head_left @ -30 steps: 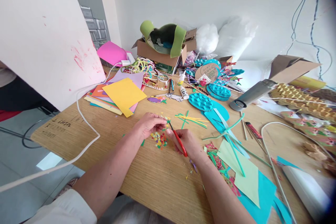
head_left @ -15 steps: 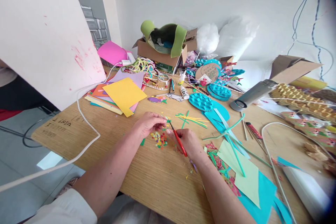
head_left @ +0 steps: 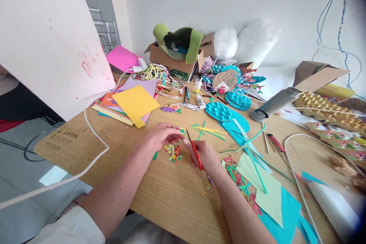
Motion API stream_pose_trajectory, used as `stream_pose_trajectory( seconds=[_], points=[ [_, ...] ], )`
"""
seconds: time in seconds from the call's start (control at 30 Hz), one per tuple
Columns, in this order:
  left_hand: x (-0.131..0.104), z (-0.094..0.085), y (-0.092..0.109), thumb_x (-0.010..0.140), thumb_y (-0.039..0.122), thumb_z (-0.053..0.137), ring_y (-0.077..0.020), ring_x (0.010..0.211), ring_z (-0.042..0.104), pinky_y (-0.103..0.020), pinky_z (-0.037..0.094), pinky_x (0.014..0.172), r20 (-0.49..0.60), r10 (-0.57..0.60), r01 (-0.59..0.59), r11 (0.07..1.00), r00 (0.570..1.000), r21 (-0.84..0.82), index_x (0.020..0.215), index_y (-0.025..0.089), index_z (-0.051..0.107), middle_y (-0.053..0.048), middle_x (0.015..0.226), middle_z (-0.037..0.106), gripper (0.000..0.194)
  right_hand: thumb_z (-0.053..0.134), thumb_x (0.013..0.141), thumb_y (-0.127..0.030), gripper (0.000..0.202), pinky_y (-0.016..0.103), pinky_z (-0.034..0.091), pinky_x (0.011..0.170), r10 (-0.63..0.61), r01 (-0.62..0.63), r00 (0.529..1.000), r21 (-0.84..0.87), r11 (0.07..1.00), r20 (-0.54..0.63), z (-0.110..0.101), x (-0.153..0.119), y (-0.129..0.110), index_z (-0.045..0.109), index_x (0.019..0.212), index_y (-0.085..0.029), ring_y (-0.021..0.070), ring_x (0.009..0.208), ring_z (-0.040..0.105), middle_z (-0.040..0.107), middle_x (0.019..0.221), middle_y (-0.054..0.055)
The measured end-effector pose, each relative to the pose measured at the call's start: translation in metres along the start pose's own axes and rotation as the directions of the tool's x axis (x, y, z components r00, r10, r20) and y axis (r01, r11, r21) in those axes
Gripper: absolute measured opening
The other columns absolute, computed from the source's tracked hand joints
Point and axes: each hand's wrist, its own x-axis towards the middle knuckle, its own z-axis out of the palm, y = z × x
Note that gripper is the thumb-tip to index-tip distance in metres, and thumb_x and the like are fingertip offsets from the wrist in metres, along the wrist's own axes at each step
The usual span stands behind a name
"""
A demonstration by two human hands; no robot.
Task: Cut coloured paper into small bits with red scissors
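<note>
My right hand [head_left: 206,154] grips a pair of red-handled scissors [head_left: 196,154], its dark blades pointing up and away from me. Just left of the blades, my left hand [head_left: 164,136] is closed in a pinch; what sits between its fingertips is too small to make out. The fingertips of both hands nearly meet. Under them lies a small heap of coloured paper dots [head_left: 174,153] in red, yellow, white and green. Yellow and green paper strips [head_left: 210,131] lie crossed beyond my right hand. A green scrap [head_left: 155,155] shows beside my left wrist.
Coloured paper sheets [head_left: 136,103] are stacked at the left, near a white cable [head_left: 97,154]. Glue bottles [head_left: 201,101] stand at the back. On the right are a steel flask [head_left: 274,105], blue card [head_left: 283,217], pale green paper [head_left: 270,200] and paper offcuts [head_left: 237,175].
My right thumb has come closer to my left fingertips, and the scissor blades have swung slightly upright, away from the left fingers. The left hand has barely moved.
</note>
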Motion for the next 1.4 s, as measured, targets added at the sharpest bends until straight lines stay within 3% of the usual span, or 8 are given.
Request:
stream_pose_trajectory(
  seconds=[0.2,0.4,0.73,1.4],
  points=[
    [0.001,0.001,-0.002,0.052,0.02,0.08,-0.0122,0.058,0.062,-0.023,0.047,0.055,0.03,0.006,-0.004,0.997,1.0,-0.083,0.072,0.013,0.066,-0.008,0.077,0.071,0.026,0.035,0.084,-0.07,0.064,0.02,0.028,0.042,-0.021,0.021,1.0,0.031,0.999,0.014,0.004,-0.002,-0.003,0.05,0.054,-0.015,0.0104,0.043,0.046,0.052,0.047,0.003],
    [0.004,0.004,-0.008,0.05,0.018,0.081,-0.0088,0.052,0.057,-0.022,0.044,0.052,-0.004,-0.007,0.006,0.993,1.0,-0.116,0.069,0.013,0.068,-0.003,0.068,0.066,0.024,0.037,0.083,-0.07,0.063,0.02,0.031,0.042,-0.001,-0.001,1.0,0.079,0.997,0.031,0.006,-0.002,-0.003,0.05,0.054,-0.016,0.0109,0.042,0.048,0.051,0.045,0.002],
    [0.004,0.007,-0.012,0.047,0.024,0.081,-0.0089,0.055,0.056,-0.022,0.042,0.054,0.031,0.012,-0.01,0.998,0.999,-0.061,0.065,0.012,0.068,-0.001,0.064,0.063,0.025,0.041,0.081,-0.068,0.058,0.021,0.034,0.037,0.015,-0.027,0.998,0.228,0.973,0.055,0.007,-0.001,0.002,0.048,0.055,-0.017,0.0126,0.037,0.049,0.053,0.044,0.001],
    [0.005,0.008,-0.014,0.047,0.024,0.08,-0.0108,0.058,0.058,-0.023,0.044,0.055,-0.005,0.021,-0.021,0.999,1.0,-0.05,0.066,0.012,0.067,-0.004,0.069,0.066,0.026,0.041,0.084,-0.065,0.057,0.02,0.034,0.038,0.004,-0.015,0.998,0.18,0.984,0.065,0.007,0.001,0.004,0.046,0.052,-0.017,0.0121,0.036,0.05,0.052,0.042,0.001]
  ],
)
